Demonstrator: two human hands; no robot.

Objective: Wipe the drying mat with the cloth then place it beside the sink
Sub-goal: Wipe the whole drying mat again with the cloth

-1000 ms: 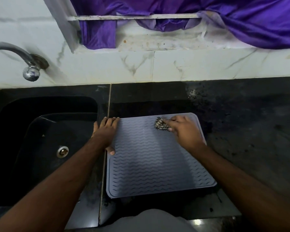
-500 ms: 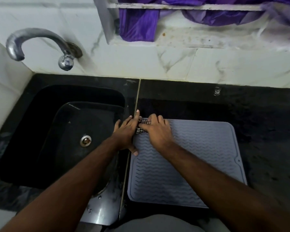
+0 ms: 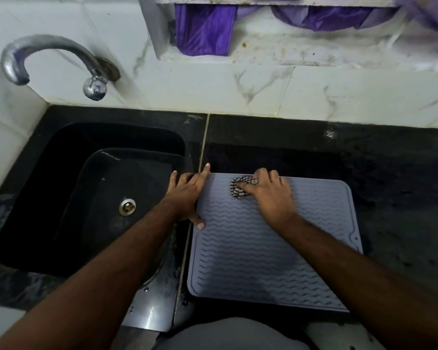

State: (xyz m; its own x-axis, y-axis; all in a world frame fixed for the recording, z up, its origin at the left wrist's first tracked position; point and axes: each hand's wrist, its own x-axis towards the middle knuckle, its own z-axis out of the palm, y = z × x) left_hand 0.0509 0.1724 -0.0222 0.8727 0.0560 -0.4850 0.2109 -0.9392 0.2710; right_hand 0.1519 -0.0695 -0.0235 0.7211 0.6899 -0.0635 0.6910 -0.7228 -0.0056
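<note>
The drying mat (image 3: 263, 248) looks matt grey rubbery with wavy ridges, the cloth (image 3: 239, 189) striped woven fabric, the tap (image 3: 48, 56) dull scuffed metal, the countertop (image 3: 390, 173) speckled black stone.

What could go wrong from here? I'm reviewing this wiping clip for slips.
The drying mat lies right by the sink, pinned only at its edge by the left hand; a hard stroke might slide or buckle it. The small bunched cloth under the right hand may miss the near rows. The counter looks gritty, so the cloth could pick up dirt there.
</note>
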